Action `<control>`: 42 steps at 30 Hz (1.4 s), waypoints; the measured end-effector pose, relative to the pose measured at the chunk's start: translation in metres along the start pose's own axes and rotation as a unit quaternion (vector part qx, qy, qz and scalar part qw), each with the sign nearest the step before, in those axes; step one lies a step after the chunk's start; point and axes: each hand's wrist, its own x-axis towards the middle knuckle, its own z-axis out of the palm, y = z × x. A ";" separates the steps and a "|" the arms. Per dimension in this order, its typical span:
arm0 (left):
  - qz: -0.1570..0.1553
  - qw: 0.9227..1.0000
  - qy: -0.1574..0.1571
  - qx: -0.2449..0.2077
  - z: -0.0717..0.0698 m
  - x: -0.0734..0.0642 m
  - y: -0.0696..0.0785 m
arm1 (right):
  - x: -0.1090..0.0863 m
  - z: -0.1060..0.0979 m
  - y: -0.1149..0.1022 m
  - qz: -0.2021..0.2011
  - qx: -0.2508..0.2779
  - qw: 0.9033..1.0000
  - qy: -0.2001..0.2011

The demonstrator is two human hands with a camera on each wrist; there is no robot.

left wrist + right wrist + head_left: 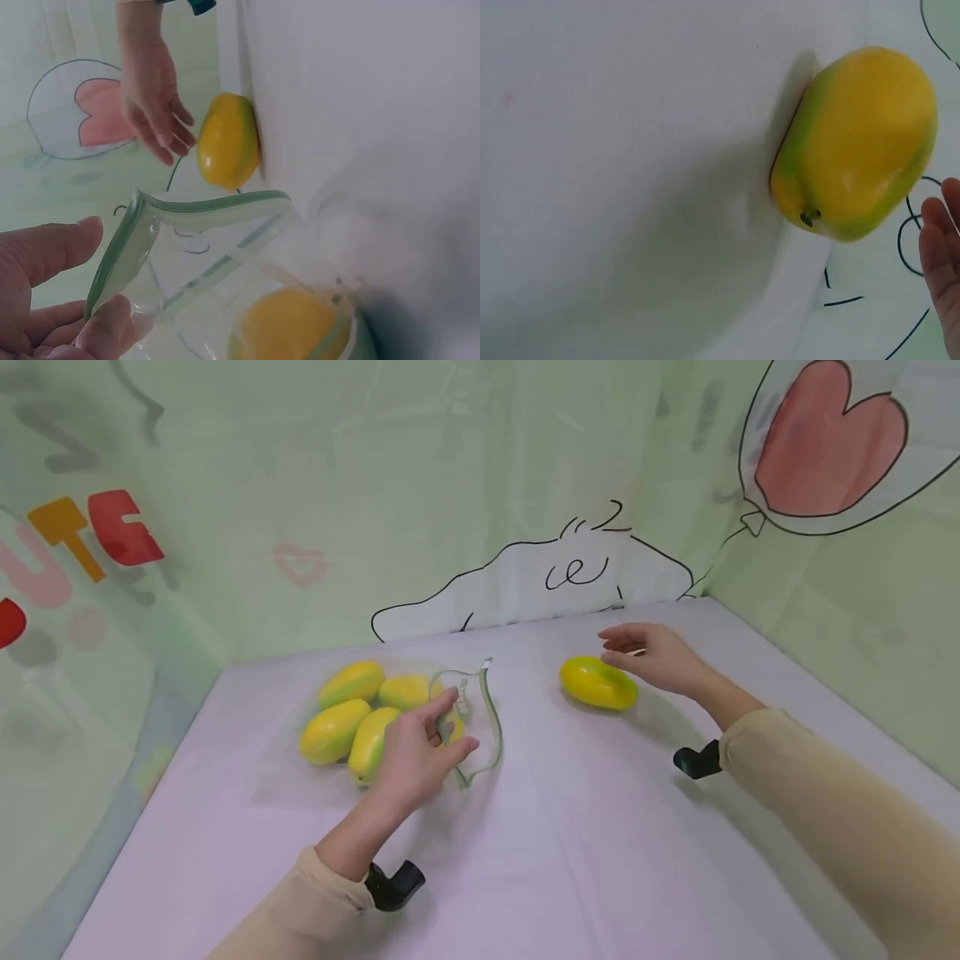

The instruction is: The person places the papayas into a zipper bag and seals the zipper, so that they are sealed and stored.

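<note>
A clear zip bag [487, 714] with a green-edged mouth lies on the left of the table, its mouth gaping to the right. Inside it are several yellow-green mangoes [335, 732]. My left hand [420, 752] is at the mouth, thumb apart from the fingers; in the left wrist view its fingers [106, 327] touch the bag's edge. A single mango [597, 682] lies outside the bag, further right. Just above and beside that mango is my right hand [652, 656], fingers extended and loosely bent, holding nothing. In the right wrist view a small gap separates the mango [859, 142] from the fingers.
A pale lilac cloth covers the table [570, 827]. Light green printed curtains [420, 468] stand behind it and at both sides, close to the table's far edge. Black wrist mounts [395, 885] stick out from both sleeves.
</note>
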 end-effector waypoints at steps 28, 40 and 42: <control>-0.015 0.999 -0.036 -0.006 0.003 0.006 0.003 | 0.014 0.021 -0.010 -0.024 -0.148 0.987 -0.055; -0.019 0.999 -0.027 -0.013 0.003 0.007 -0.001 | -0.009 0.000 0.001 0.001 0.031 0.999 -0.021; -0.019 0.999 -0.026 -0.009 0.002 0.006 -0.001 | -0.011 0.001 0.001 0.010 0.054 0.998 -0.011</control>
